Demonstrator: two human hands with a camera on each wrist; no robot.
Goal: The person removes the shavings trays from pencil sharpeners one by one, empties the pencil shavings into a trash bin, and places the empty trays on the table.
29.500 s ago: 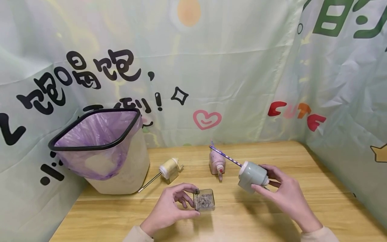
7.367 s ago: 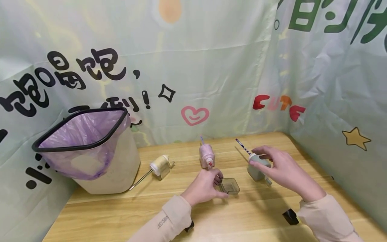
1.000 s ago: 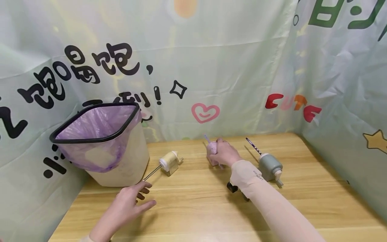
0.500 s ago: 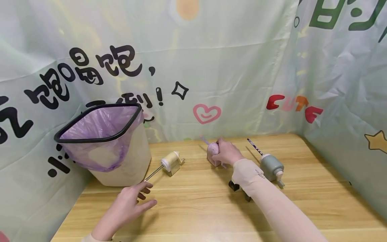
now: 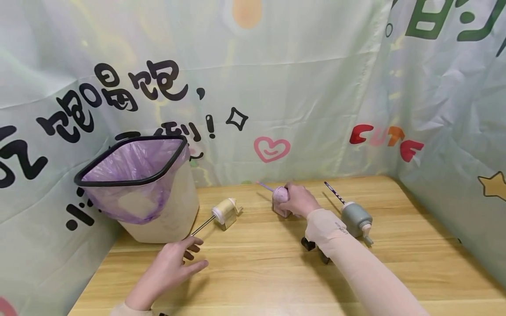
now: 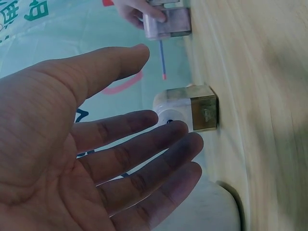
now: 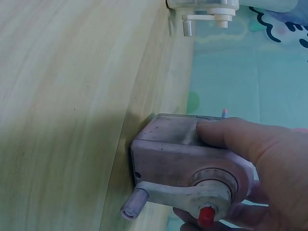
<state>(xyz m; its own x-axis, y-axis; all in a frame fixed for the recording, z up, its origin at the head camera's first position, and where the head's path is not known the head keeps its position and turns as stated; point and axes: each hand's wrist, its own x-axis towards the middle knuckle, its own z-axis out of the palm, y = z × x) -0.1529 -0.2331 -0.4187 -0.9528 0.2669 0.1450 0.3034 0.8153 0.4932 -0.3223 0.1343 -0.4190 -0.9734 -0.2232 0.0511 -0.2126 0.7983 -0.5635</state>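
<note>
At the back middle of the table, my right hand [image 5: 302,201] grips a pink hand-crank pencil sharpener [image 5: 281,195] with a purple pencil [image 5: 265,187] sticking out to the left. The right wrist view shows its crank handle [image 7: 168,193], a red tip at the hub, and my thumb on the body. My left hand [image 5: 170,263] hovers over the front left of the table, palm facing inward and fingers loosely spread, holding nothing. Just beyond it stands a cream pencil sharpener [image 5: 225,210] with a dark pencil [image 5: 203,225] slanting toward my fingertips.
A grey pencil sharpener [image 5: 356,217] with a blue patterned pencil [image 5: 334,192] stands to the right of my right forearm. On the left is a white bin [image 5: 178,215] with a black rim and purple liner. Printed cloth walls [image 5: 308,105] enclose the table's back and sides.
The pink sharpener has swivelled, its pencil swinging left. Long before, my left hand held a clear drawer, with shavings at first; the grey sharpener, once in my right hand, now stands on the table.
</note>
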